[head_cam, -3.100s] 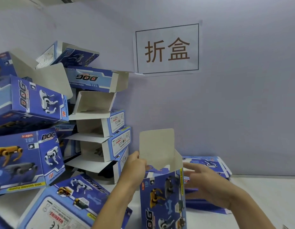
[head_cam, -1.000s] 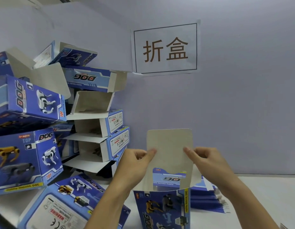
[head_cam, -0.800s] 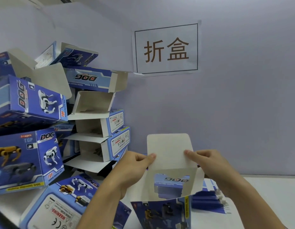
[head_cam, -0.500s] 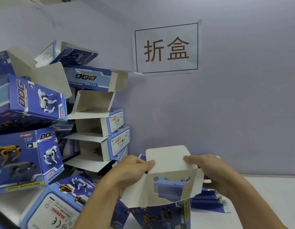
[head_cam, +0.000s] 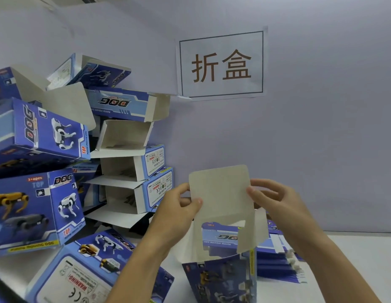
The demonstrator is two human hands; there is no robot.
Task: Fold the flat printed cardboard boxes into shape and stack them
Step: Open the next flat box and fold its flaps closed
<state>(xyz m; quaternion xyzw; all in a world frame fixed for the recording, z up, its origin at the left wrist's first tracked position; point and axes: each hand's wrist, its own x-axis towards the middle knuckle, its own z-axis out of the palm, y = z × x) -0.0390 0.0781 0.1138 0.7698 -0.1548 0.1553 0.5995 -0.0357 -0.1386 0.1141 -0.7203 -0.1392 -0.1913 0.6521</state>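
Note:
A blue printed box (head_cam: 223, 278) stands upright on the table in front of me, its grey top flap (head_cam: 220, 191) raised. My left hand (head_cam: 179, 213) pinches the flap's left edge and my right hand (head_cam: 275, 202) pinches its right edge. A side flap (head_cam: 253, 232) hangs out on the right. Folded boxes are heaped in a pile (head_cam: 48, 138) at the left. A stack of flat boxes (head_cam: 277, 261) lies behind the held box on the right.
A folded box (head_cam: 81, 272) lies on its side at the lower left, close to my left forearm. A paper sign (head_cam: 220, 64) hangs on the lilac wall. The white table (head_cam: 354, 263) extends to the right.
The top flap, bent forward and down half a second ago, now stands upright again. Both hands rose with it, still pinching its edges.

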